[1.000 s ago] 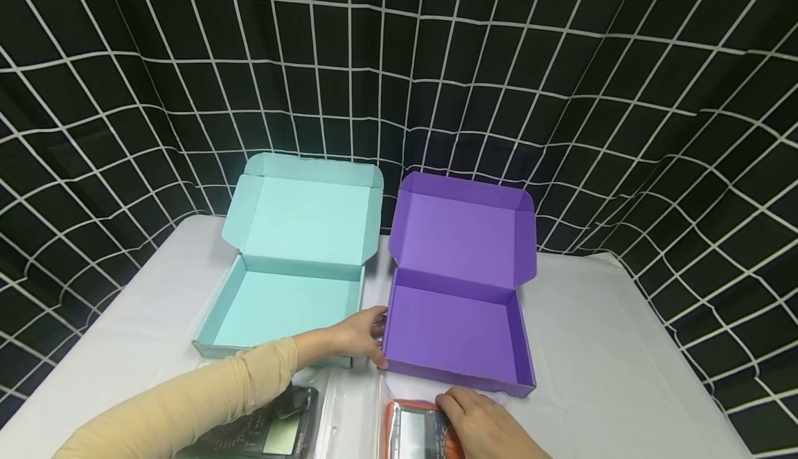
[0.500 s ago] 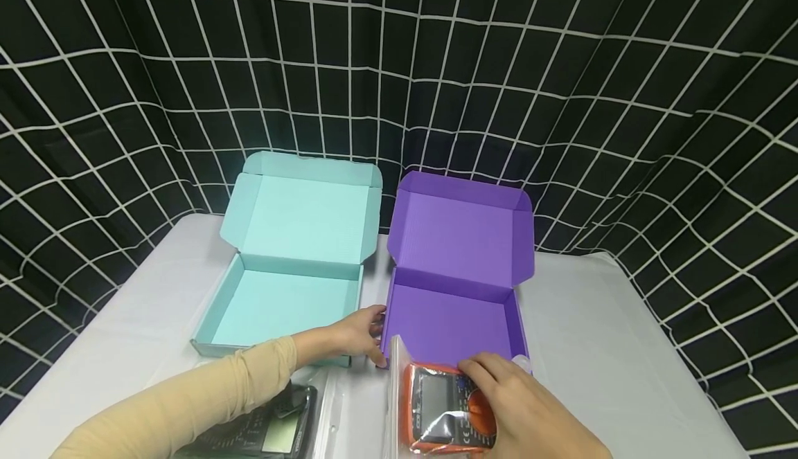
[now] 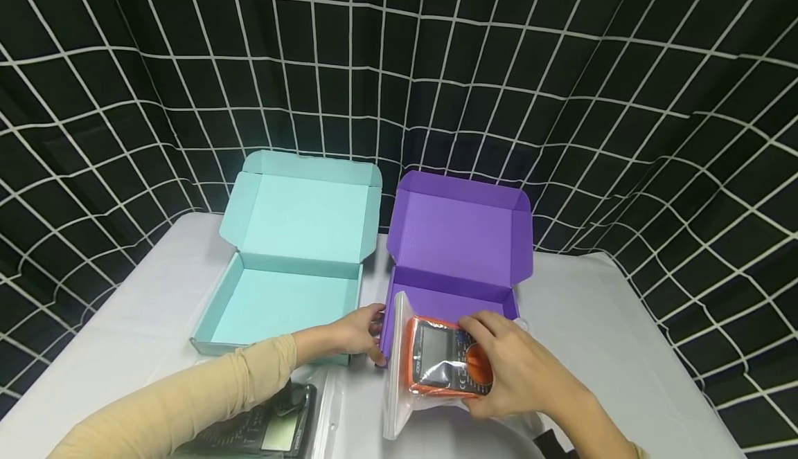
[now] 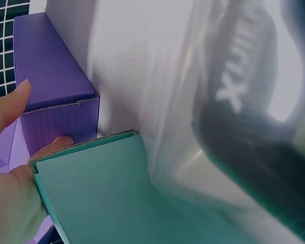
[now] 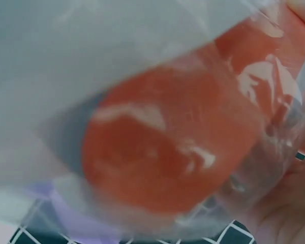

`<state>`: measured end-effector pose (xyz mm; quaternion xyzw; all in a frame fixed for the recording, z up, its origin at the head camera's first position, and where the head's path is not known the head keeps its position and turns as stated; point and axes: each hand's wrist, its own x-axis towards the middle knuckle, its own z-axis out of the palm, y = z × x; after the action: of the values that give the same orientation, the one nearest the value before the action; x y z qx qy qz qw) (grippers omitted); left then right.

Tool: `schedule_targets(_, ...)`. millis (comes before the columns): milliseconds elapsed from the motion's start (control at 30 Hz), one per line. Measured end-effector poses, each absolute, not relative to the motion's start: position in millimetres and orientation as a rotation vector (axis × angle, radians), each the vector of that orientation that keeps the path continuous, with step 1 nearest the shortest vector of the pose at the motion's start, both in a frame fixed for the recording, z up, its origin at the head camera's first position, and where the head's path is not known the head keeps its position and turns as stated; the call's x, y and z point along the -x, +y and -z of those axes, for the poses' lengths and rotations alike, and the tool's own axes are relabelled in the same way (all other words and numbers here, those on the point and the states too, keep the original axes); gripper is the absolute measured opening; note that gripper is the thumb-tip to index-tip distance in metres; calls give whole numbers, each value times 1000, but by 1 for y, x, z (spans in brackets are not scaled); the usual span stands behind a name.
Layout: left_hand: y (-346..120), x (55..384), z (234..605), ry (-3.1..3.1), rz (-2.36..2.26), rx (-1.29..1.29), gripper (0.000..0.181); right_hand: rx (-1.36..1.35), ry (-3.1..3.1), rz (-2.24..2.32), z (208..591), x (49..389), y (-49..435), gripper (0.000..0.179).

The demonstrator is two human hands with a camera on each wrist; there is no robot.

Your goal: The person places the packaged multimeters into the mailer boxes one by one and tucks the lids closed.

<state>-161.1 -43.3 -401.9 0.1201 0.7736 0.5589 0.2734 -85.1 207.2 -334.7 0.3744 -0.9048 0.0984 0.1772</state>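
My right hand (image 3: 514, 362) grips an orange and black multimeter (image 3: 439, 355) in a clear zip bag (image 3: 397, 410), held above the front of the open purple box (image 3: 461, 300). In the right wrist view the orange casing (image 5: 168, 142) shows blurred through the plastic. My left hand (image 3: 358, 333) reaches across the teal box's front right corner and touches the purple box's left wall, fingers spread. The left wrist view has its thumb (image 4: 10, 109) against the purple box (image 4: 53, 66), beside the teal box (image 4: 96, 188).
The teal box (image 3: 287, 307) stands open at the left, lid raised. A second, dark multimeter (image 3: 283, 424) in a clear bag lies in front of it, partly under the left sleeve (image 3: 193, 403). Behind the white table (image 3: 586, 348) hangs a black grid-patterned curtain (image 3: 399, 64).
My right hand has lifted the bagged orange multimeter from the table's front and carried it forward, over the purple box's front. The left hand has stayed at the purple box.
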Motion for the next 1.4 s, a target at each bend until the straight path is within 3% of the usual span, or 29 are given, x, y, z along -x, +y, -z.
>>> schedule_targets(633, -45, 162, 402, 2053, -1500, -315, 98, -932, -2674, -279, 335, 145, 220, 81)
schedule_targets(1400, -44, 161, 400, 2034, -1517, -303, 98, -917, -2909, -293, 356, 181, 217, 77)
